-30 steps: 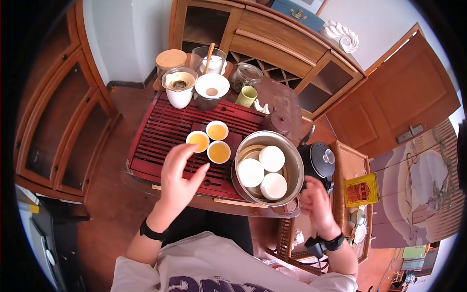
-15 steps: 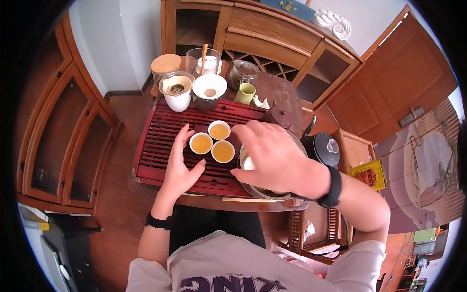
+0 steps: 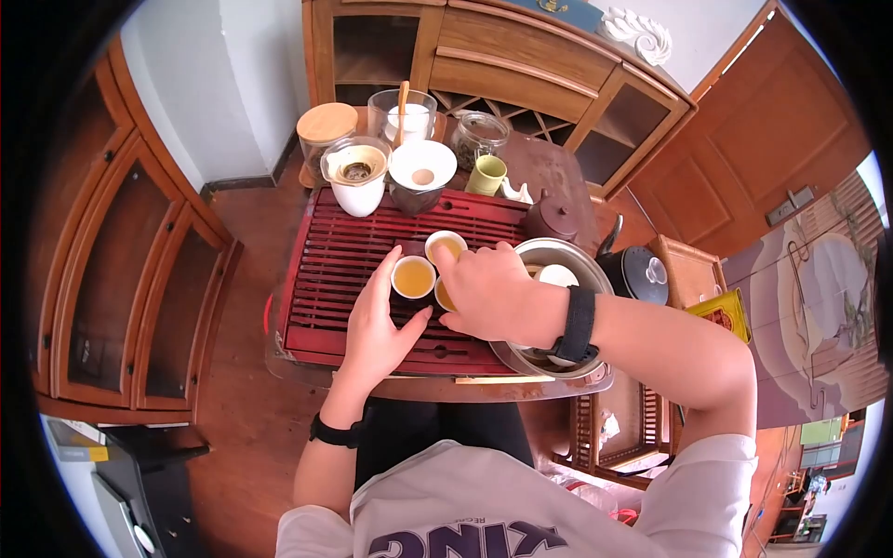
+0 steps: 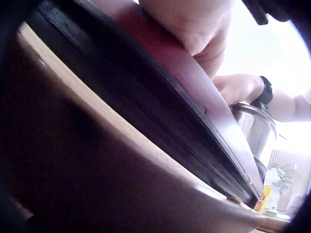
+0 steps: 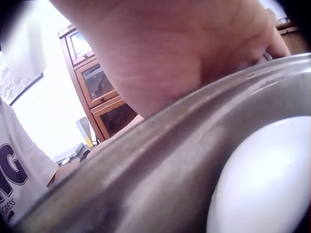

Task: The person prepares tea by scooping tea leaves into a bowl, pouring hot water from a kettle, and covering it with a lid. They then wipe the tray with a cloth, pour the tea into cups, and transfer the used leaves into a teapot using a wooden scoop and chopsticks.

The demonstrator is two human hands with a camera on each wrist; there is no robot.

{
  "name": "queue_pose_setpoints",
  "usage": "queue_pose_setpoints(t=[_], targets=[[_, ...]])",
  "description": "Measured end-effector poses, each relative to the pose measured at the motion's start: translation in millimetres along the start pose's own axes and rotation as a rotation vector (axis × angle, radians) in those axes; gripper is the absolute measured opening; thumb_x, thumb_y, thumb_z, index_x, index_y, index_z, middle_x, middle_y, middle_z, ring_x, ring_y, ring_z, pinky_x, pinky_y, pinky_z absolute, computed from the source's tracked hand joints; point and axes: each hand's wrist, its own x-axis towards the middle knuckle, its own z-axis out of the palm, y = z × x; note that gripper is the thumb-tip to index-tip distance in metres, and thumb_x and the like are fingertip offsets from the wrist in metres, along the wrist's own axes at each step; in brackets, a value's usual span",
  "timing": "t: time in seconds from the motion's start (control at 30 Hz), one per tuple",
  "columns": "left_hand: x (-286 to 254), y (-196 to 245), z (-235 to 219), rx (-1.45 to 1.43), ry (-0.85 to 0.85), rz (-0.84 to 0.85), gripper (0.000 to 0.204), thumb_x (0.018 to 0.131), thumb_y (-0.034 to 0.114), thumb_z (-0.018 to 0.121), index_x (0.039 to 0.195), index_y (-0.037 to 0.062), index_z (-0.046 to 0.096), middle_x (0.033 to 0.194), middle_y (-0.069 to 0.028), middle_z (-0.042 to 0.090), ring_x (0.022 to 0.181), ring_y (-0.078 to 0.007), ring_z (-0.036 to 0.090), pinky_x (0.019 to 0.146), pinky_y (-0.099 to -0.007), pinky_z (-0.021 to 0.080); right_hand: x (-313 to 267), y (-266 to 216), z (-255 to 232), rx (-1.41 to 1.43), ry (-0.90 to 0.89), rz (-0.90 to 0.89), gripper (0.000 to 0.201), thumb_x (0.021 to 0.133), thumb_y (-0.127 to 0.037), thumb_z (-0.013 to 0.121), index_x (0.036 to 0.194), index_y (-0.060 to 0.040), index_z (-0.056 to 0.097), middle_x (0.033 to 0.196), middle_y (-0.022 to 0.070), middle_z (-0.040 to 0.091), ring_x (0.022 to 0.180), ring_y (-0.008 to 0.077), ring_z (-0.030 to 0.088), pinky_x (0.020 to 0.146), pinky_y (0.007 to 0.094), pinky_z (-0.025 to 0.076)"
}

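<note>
Three white cups of amber tea stand close together on the dark red slatted tea tray (image 3: 326,279) in the head view: a back cup (image 3: 446,245), a left cup (image 3: 413,278) and a right cup (image 3: 444,298). My left hand (image 3: 379,325) is beside the left cup, thumb and fingers spread on either side of it. From the right, my right hand (image 3: 493,296) reaches over the pot's rim, fingers by the back cup and thumb below the right cup, mostly hiding the right one. Under its wrist is the metal pot (image 3: 600,298) holding white cups (image 3: 558,276).
Behind the cups stand a glass pitcher with a filter (image 3: 357,177), a white strainer (image 3: 423,166), a glass jar (image 3: 481,139) and a green cup (image 3: 486,175). A brown teapot (image 3: 553,218) is behind the pot; a black kettle (image 3: 638,272) stands right.
My right hand has come from the pot's right side across the pot to the tea cups. The left hand has moved in around the left cup.
</note>
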Motion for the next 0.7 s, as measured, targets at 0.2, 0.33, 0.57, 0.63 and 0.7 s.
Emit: queue_pose_setpoints(t=[0.2,0.33,0.57,0.63,0.7], targets=[[0.0,-3.5,0.9,0.029,0.007,0.029,0.083,0.078,0.007,0.077,0.148,0.0045,0.035,0.135,-0.0217,0.054,0.124,-0.0349,0.056,0.102,-0.0418,0.046,4.8,2.0,5.2,0.096,-0.043,0.021,0.063,0.078,-0.031,0.076,0.120,0.0031,0.044,0.082,0.0128,0.069,0.078,0.0313,0.070,0.075,0.0442,0.049],[-0.2,-2.4,2.6,0.005,0.009,0.001,0.082,0.078,0.006,0.077,0.148,0.0043,0.034,0.137,-0.0211,0.053,0.125,-0.0352,0.055,0.103,-0.0419,0.045,3.8,9.6,12.4,0.157,0.073,-0.057,0.052,0.077,-0.026,0.074,0.108,0.0045,0.044,0.074,0.0170,0.067,0.069,0.0339,0.069,0.064,0.0427,0.053],[-1.4,-6.8,2.6,0.021,0.003,-0.003,0.080,0.079,0.001,0.073,0.149,0.0039,0.034,0.141,-0.0202,0.050,0.128,-0.0349,0.052,0.105,-0.0416,0.044,-2.9,9.7,-4.5,0.271,0.041,-0.031,0.057,0.073,-0.023,0.075,0.110,0.0051,0.044,0.077,0.0202,0.066,0.075,0.0366,0.068,0.067,0.0443,0.054],[-1.6,-6.0,3.3,0.018,-0.004,-0.018,0.080,0.079,0.002,0.072,0.149,0.0039,0.034,0.141,-0.0199,0.050,0.128,-0.0351,0.052,0.105,-0.0415,0.044,-8.5,10.7,-13.3,0.321,0.061,-0.023,0.058,0.071,-0.023,0.076,0.112,0.0043,0.044,0.078,0.0207,0.065,0.076,0.0372,0.068,0.068,0.0447,0.054],[-0.8,-5.2,3.6,0.024,0.004,-0.030,0.079,0.080,0.003,0.072,0.149,0.0040,0.034,0.142,-0.0196,0.049,0.129,-0.0348,0.052,0.105,-0.0412,0.044,-14.6,13.1,-21.6,0.359,0.182,-0.031,0.057,0.069,-0.022,0.077,0.111,0.0036,0.049,0.080,0.0211,0.065,0.077,0.0386,0.067,0.070,0.0450,0.054]])
